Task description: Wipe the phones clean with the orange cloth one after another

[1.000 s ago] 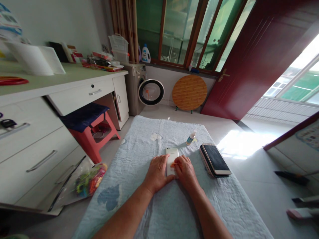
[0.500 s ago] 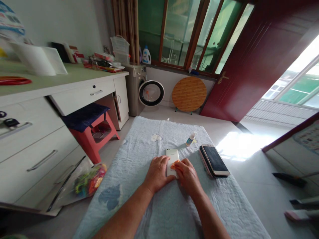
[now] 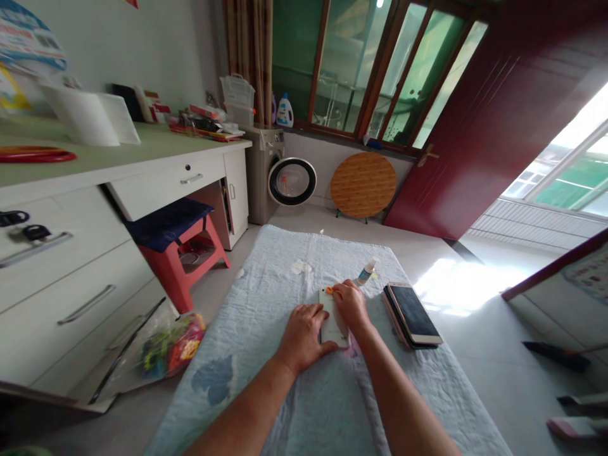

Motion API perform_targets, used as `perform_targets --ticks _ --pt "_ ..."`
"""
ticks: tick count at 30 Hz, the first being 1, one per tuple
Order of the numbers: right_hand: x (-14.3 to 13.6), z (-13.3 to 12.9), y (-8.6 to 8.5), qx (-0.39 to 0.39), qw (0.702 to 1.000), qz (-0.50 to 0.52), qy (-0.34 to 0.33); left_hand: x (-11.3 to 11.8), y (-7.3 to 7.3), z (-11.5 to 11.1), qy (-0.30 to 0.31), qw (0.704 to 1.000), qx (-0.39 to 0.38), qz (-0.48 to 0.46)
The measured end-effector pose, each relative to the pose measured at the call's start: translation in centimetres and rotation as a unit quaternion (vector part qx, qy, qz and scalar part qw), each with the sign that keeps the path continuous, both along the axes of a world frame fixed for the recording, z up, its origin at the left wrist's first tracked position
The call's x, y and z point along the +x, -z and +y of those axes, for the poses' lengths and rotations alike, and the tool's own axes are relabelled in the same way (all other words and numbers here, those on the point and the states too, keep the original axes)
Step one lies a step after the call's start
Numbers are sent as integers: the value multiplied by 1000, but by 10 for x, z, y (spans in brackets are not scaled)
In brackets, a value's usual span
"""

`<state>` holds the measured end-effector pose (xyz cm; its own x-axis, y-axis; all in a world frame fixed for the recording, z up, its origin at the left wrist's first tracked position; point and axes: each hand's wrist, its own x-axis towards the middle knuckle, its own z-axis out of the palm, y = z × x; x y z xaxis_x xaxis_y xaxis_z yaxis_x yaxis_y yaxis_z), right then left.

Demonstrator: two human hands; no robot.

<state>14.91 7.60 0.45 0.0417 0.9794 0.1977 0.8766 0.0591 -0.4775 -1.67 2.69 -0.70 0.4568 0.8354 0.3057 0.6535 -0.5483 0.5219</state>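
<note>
A white smartphone [image 3: 333, 328] lies back up on the cloth-covered table [image 3: 256, 329]. Along its left edge, my left hand [image 3: 304, 334] grips it, with the thumb at the bottom end and the fingers at the side. My right hand [image 3: 350, 304] pinches a small orange cloth [image 3: 329, 290] against the phone's far end, near the camera. Just beyond that hand stands a small spray bottle [image 3: 366, 271] with a white cap. To the right is a stack of phones [image 3: 412, 315], the top one with its dark screen up.
On the left are a white desk [image 3: 156, 183] with drawers and a red stool [image 3: 190, 253]. A plastic bag [image 3: 166, 345] of colourful things lies on the floor. Farther back are a washing machine [image 3: 266, 171] with its door open and a round wooden tabletop [image 3: 363, 183].
My right hand has slid the orange cloth from the middle of the phone up to its far end. My left hand stays on the phone. The view has shifted slightly.
</note>
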Motion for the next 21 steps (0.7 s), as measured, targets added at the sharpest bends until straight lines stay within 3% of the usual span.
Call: perform_targets --ticks 6,12,17,21 --pt "-17 -4 2 21 999 8 -49 -1 -4 -1 11 1000 -8 -16" --pt "-5 -34 4 35 993 19 -109 -2 -5 0 21 1000 -7 -16" --pt "3 -50 3 33 993 31 -106 -2 -2 1 18 1000 -4 -12" --pt "-1 -39 5 39 996 18 -73 -2 0 1 14 1000 -2 -12"
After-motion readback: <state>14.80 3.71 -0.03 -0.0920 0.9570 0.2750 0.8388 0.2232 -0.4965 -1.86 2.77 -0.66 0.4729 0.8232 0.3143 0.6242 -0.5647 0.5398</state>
